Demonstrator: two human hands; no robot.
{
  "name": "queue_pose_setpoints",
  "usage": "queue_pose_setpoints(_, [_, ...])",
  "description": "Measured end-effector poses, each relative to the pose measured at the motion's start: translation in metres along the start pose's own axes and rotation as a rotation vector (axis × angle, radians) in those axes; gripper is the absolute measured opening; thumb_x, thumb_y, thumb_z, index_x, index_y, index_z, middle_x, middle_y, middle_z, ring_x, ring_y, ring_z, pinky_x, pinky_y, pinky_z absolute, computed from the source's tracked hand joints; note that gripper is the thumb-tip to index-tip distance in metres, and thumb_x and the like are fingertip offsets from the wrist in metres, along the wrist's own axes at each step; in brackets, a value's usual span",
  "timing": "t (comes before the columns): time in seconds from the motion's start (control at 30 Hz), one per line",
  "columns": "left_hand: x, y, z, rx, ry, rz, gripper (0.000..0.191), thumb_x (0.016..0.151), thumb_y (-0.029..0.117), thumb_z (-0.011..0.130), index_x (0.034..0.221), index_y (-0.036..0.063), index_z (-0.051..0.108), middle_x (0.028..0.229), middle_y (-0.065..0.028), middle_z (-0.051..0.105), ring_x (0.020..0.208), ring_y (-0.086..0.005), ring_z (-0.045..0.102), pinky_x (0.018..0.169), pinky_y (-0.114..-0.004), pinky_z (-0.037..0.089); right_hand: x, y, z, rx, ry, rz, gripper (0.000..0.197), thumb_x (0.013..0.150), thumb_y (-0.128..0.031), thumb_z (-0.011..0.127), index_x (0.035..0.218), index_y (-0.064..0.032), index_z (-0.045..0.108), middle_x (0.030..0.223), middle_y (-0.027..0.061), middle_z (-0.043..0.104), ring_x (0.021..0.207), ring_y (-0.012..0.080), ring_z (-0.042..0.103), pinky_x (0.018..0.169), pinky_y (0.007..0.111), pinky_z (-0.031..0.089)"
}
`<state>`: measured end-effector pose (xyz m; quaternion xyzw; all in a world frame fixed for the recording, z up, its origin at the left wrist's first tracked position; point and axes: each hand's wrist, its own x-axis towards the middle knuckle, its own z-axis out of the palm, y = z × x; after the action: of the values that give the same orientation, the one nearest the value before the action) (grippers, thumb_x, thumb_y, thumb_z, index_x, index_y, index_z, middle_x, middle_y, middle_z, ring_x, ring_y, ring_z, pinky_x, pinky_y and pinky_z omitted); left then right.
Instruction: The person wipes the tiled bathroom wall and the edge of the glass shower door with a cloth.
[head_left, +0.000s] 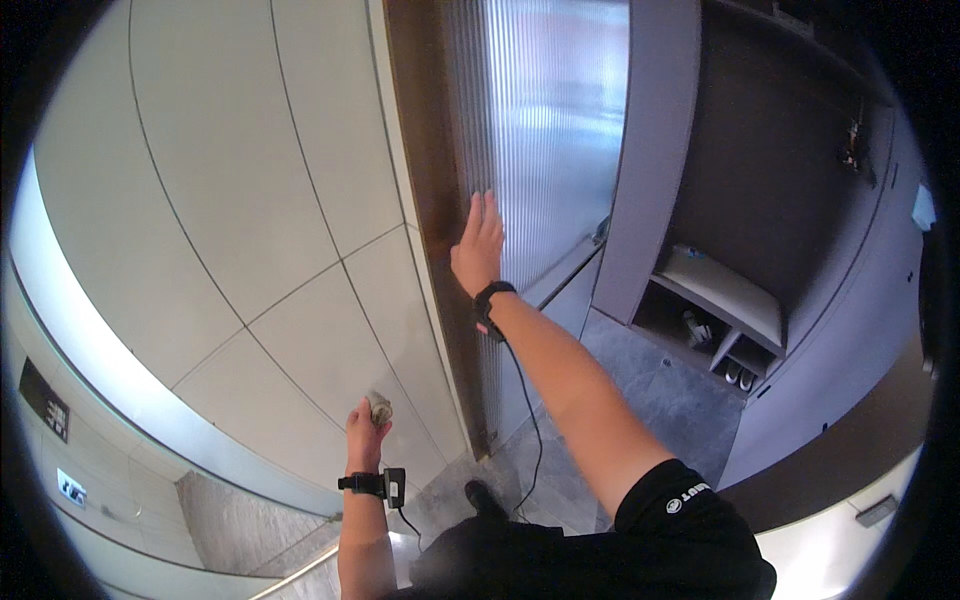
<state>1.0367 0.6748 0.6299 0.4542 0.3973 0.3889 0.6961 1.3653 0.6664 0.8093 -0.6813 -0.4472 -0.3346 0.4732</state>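
Note:
My left hand (366, 433) is low in front of the light tiled wall (300, 225), its fingers around a small greyish, roundish object (379, 409) whose kind I cannot tell. Higher up, my right hand (481, 244) is raised with fingers extended, at the edge of a ribbed glass door panel (555, 135) beside a brown door frame (431, 150). Nothing shows in that hand, though whether it touches the panel is hard to tell. Each wrist wears a black band with a small box and a cable.
On the right stands a shoe cabinet with a pale bench top (724, 296) and shoes (739, 374) in its lower compartments. Grey floor tiles (652, 397) lie between door and cabinet. A wall switch plate (71, 487) is at the far left. One black-clad foot (484, 499) stands below me.

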Motion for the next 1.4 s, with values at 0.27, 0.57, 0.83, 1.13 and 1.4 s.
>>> queue_pose_setpoints(0.27, [-0.003, 0.023, 0.037, -0.088, 0.13, 0.001, 0.049, 0.091, 0.025, 0.074, 0.126, 0.0005, 0.051, 0.104, -0.01, 0.068, 0.093, -0.0158, 0.067, 0.079, -0.032, 0.056, -0.001, 0.012, 0.005, 0.079, 0.023, -0.006, 0.087, 0.073, 0.006, 0.06, 0.151, 0.0009, 0.024, 0.156, 0.0255, 0.022, 0.141, 0.0451, 0.026, 0.115, 0.056, 0.024])
queue_pose_setpoints(0.57, [0.057, 0.048, 0.088, 0.102, -0.001, 0.247, 0.039, 0.09, 0.015, 0.076, 0.122, -0.0026, 0.063, 0.075, 0.0064, 0.056, 0.068, -0.0041, 0.05, 0.062, -0.021, 0.042, 0.003, 0.019, 0.014, 0.158, 0.068, -0.102, 0.087, 0.074, 0.007, 0.06, 0.151, 0.003, 0.019, 0.153, 0.0283, 0.018, 0.144, 0.0483, 0.018, 0.114, 0.069, 0.014])
queue_pose_setpoints(0.83, [0.092, 0.11, 0.174, 0.359, 0.142, 0.775, 0.028, 0.088, 0.013, 0.074, 0.112, 0.0009, 0.069, 0.09, -0.0073, 0.068, 0.084, -0.0137, 0.061, 0.076, -0.026, 0.048, 0.003, 0.019, 0.013, 0.148, -0.018, -0.181, 0.089, 0.071, 0.008, 0.059, 0.15, 0.0055, 0.018, 0.152, 0.0303, 0.014, 0.139, 0.0498, 0.019, 0.115, 0.061, 0.017])
queue_pose_setpoints(1.13, [0.126, 0.157, 0.217, 0.408, 0.275, 1.041, 0.028, 0.075, 0.009, 0.084, 0.1, 0.005, 0.072, 0.086, -0.0078, 0.066, 0.075, -0.0175, 0.061, 0.067, -0.028, 0.05, 0.003, 0.026, 0.025, 0.19, 0.025, -0.166, 0.086, 0.073, 0.004, 0.052, 0.148, 0.011, 0.011, 0.151, 0.0317, 0.008, 0.14, 0.0491, 0.014, 0.118, 0.054, 0.015])
queue_pose_setpoints(1.4, [0.14, 0.154, 0.219, 0.283, 0.19, 1.024, 0.025, 0.082, 0.006, 0.076, 0.106, 0.0045, 0.071, 0.098, -0.0106, 0.069, 0.079, -0.023, 0.065, 0.07, -0.031, 0.053, -0.001, 0.032, 0.035, 0.24, 0.036, -0.128, 0.086, 0.076, 0.0, 0.054, 0.148, 0.0101, 0.009, 0.153, 0.031, 0.007, 0.144, 0.0471, 0.012, 0.119, 0.053, 0.013])
